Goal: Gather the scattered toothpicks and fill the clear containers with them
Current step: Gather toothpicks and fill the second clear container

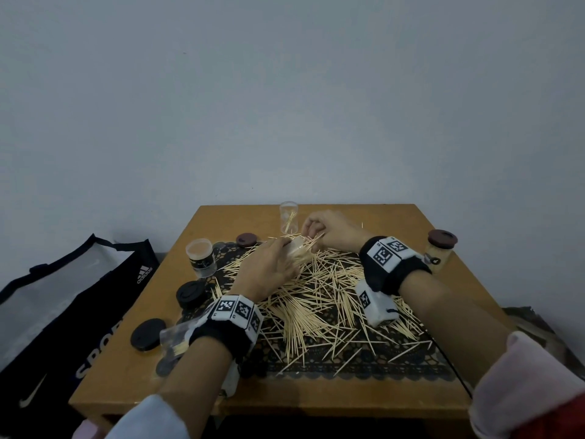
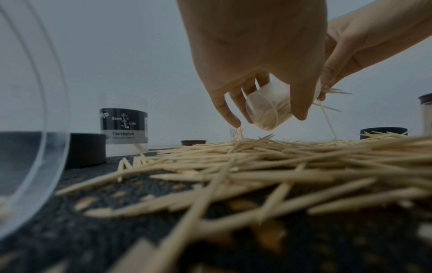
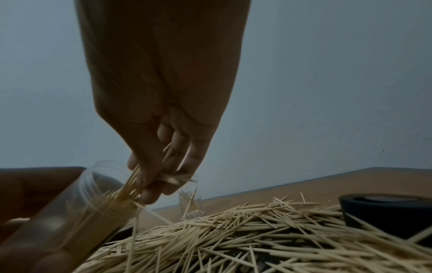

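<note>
Head view: left hand gripping tilted clear container above toothpick pile; right hand pinching toothpick bundle at container mouth. Second clear container standing beyond pile.

Left wrist view: fingers curling around container; container base facing camera, toothpicks inside.

Right wrist view: fingertips feeding bundle into container mouth, few sticks dangling toward pile.

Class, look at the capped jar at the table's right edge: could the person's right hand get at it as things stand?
Probably not at once: the right hand pinches a toothpick bundle at the tilted container. The capped jar stands unobstructed beside that wrist.
</note>
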The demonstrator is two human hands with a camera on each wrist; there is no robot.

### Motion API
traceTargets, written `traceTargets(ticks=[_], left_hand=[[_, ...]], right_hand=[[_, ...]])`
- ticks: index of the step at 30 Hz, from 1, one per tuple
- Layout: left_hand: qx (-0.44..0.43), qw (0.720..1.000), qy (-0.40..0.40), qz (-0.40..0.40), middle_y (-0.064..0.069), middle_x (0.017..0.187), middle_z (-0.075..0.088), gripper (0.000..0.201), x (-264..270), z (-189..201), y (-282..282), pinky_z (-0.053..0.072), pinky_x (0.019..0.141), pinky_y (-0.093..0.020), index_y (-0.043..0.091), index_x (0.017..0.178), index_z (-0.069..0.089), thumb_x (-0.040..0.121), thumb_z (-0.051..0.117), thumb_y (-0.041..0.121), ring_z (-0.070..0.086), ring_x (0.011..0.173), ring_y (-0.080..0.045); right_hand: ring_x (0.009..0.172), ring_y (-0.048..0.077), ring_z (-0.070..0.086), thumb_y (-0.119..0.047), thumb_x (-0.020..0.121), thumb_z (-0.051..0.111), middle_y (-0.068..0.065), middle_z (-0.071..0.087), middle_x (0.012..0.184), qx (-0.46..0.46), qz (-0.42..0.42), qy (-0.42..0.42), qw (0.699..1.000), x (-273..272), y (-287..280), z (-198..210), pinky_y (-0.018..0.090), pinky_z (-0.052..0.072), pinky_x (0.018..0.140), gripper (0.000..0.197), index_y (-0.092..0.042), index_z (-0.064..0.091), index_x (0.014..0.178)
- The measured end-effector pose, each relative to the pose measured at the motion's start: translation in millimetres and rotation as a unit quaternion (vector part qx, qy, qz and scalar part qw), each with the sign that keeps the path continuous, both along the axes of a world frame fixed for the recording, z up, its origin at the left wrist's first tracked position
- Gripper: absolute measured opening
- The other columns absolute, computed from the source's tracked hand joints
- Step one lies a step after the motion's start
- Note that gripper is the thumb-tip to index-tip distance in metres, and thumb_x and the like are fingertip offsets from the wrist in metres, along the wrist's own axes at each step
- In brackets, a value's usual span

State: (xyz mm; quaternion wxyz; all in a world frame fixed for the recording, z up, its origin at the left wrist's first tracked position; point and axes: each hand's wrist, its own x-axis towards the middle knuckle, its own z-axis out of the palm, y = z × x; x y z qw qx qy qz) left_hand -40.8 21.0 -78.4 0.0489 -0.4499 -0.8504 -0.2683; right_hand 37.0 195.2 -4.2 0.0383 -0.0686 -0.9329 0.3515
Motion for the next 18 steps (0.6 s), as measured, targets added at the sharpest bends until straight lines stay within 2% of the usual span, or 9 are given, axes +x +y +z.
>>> traceTargets(ticks=[2, 6, 9, 10, 13, 15, 18], left_hand=[[-0.001, 1.0, 0.003, 0.002, -0.001, 0.13, 0.057, 0.066, 0.0, 0.0, -0.2, 0.047, 0.094, -0.037, 0.015, 0.138, 0.044, 0.085, 0.07, 0.045, 0.054, 0.114, -0.018], [-0.006, 1.0, 0.004, 0.002, -0.001, 0.129, 0.057, 0.066, -0.6, -0.5, -0.5, 0.047, 0.094, -0.038, 0.015, 0.138, 0.045, 0.085, 0.07, 0.045, 0.054, 0.114, -0.019], [-0.004, 1.0, 0.004, -0.001, -0.001, 0.129, 0.057, 0.065, -0.4, -0.5, -0.4, 0.046, 0.094, -0.037, 0.015, 0.138, 0.045, 0.085, 0.07, 0.044, 0.054, 0.114, -0.019], [-0.004, 1.0, 0.003, -0.001, -0.001, 0.129, 0.057, 0.065, -0.1, 0.0, -0.6, 0.046, 0.093, -0.036, 0.015, 0.138, 0.045, 0.085, 0.07, 0.044, 0.054, 0.114, -0.019], [-0.002, 1.0, -0.001, -0.002, 0.0, 0.127, 0.057, 0.063, 1.7, 1.3, -0.8, 0.046, 0.09, -0.033, 0.015, 0.137, 0.045, 0.086, 0.069, 0.042, 0.054, 0.11, -0.017], [-0.002, 1.0, 0.001, -0.005, 0.001, 0.125, 0.058, 0.061, 2.4, 1.7, -0.8, 0.046, 0.088, -0.032, 0.016, 0.135, 0.047, 0.085, 0.07, 0.043, 0.055, 0.107, -0.016], [-0.002, 1.0, 0.0, -0.006, 0.002, 0.122, 0.059, 0.059, 3.5, 2.5, 0.1, 0.047, 0.086, -0.03, 0.017, 0.133, 0.048, 0.085, 0.071, 0.042, 0.056, 0.102, -0.014]], right_hand=[[0.075, 0.021, 0.064, 0.014, 0.07, 0.073, 0.003, 0.064, 0.082, -0.015, -0.012, 0.004, 1.0, -0.4, 1.5, -1.6, 0.037, 0.055, 0.069, 0.038, -0.012, 0.061, 0.094], [0.069, 0.017, 0.065, 0.012, 0.07, 0.075, 0.003, 0.068, 0.08, -0.017, -0.025, 0.01, 0.999, -1.3, 2.4, -3.5, 0.019, 0.05, 0.054, 0.037, -0.011, 0.059, 0.096], [0.065, 0.018, 0.065, 0.013, 0.073, 0.071, 0.008, 0.069, 0.075, -0.019, -0.015, 0.014, 1.0, -0.9, 3.0, -4.1, 0.019, 0.049, 0.053, 0.026, -0.004, 0.064, 0.092], [0.062, 0.015, 0.065, 0.012, 0.074, 0.071, 0.01, 0.07, 0.076, -0.016, -0.013, 0.017, 1.0, -0.7, 2.5, -3.9, 0.018, 0.048, 0.053, 0.023, -0.003, 0.067, 0.091], [0.056, 0.005, 0.06, 0.009, 0.075, 0.072, 0.001, 0.068, 0.076, 0.009, -0.022, 0.027, 0.999, -0.6, 0.0, -4.5, 0.01, 0.042, 0.047, 0.019, -0.003, 0.073, 0.089], [0.056, 0.006, 0.059, 0.009, 0.078, 0.07, -0.004, 0.065, 0.075, 0.015, -0.028, 0.023, 0.999, -1.6, -1.0, -5.1, 0.009, 0.041, 0.045, 0.018, -0.004, 0.074, 0.09], [0.059, 0.009, 0.06, 0.008, 0.08, 0.067, -0.002, 0.065, 0.077, 0.017, -0.023, 0.021, 0.999, -2.9, -0.8, -4.4, 0.011, 0.045, 0.048, 0.02, -0.005, 0.075, 0.093]])
